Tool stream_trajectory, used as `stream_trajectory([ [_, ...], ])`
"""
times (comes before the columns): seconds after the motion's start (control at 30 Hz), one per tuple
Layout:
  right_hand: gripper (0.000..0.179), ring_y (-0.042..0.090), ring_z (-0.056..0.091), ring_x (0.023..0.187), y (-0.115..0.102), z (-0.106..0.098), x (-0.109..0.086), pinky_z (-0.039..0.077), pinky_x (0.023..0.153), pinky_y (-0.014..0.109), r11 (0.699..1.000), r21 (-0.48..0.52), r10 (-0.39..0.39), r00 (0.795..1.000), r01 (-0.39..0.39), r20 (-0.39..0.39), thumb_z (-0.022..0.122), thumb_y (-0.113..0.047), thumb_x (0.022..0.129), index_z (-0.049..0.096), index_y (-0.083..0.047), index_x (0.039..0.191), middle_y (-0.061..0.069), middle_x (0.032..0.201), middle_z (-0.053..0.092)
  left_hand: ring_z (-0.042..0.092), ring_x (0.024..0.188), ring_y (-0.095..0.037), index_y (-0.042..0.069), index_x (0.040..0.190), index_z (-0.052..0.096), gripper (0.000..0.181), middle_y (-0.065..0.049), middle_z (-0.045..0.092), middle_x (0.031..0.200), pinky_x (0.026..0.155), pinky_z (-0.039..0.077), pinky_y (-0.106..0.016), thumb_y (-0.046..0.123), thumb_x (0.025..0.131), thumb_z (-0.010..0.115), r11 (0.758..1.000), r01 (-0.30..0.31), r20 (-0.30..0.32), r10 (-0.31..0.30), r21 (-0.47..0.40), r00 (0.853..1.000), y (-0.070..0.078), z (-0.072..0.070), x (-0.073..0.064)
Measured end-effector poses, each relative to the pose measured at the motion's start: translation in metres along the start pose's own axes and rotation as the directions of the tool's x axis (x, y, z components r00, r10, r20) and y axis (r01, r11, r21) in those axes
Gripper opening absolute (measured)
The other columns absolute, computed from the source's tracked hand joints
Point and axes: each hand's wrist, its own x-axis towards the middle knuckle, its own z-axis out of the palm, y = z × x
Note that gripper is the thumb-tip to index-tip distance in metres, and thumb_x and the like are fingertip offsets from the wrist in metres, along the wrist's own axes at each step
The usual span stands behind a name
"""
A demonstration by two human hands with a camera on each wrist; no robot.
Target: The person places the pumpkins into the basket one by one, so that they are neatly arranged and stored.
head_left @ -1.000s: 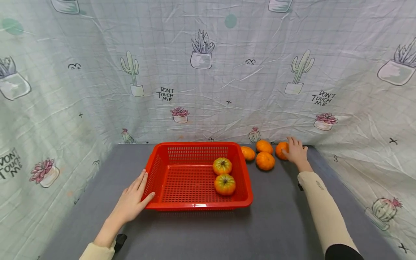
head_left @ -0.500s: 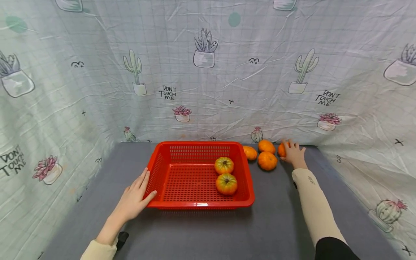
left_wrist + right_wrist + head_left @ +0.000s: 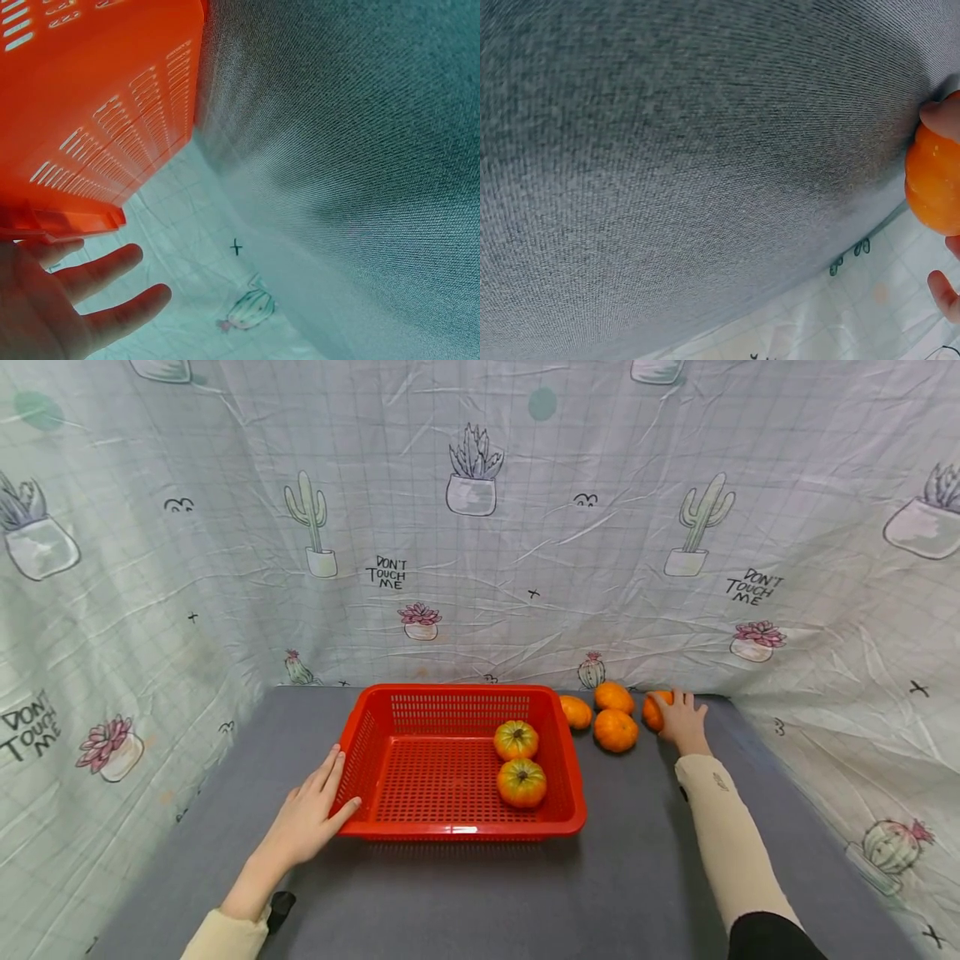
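Note:
A red plastic basket (image 3: 457, 831) sits in the middle of the table in the head view. Two small yellow-green and orange pumpkins (image 3: 516, 741) lie inside it on the right. My left hand (image 3: 303, 822) rests against the basket's left rim with its fingers straight; in the left wrist view its fingers (image 3: 112, 311) are spread beside the rim. At the back right, my right hand (image 3: 684, 725) grips a small orange pumpkin (image 3: 654, 713). In the right wrist view the thumb presses one side of that pumpkin (image 3: 934, 184) and a fingertip touches the other.
Several more orange pumpkins (image 3: 616, 731) stand between the basket's right side and my right hand. A hanging cloth (image 3: 480, 593) with printed cacti surrounds the back and sides of the grey table (image 3: 450, 902).
My right hand has shifted round the orange pumpkin, which now looks tilted between thumb and fingers. The left hand keeps its place on the basket. The head view has shifted slightly.

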Motion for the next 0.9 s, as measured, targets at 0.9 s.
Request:
stream_trajectory([
  [0.9, 0.094, 0.056, 0.039, 0.094, 0.026, -0.003, -0.014, 0.031, 0.071, 0.069, 0.977, 0.194, 0.097, 0.995, -0.09, -0.028, 0.076, -0.032, 0.063, 0.02, -0.002, 0.133, 0.036, 0.114, 0.026, 0.035, 0.124, -0.039, 0.0, 0.141, 0.021, 0.073, -0.016, 0.019, 0.148, 0.086, 0.034, -0.062, 0.038, 0.087, 0.051, 1.0, -0.019, -0.031, 0.019, 0.015, 0.999, 0.0, 0.001, -0.002],
])
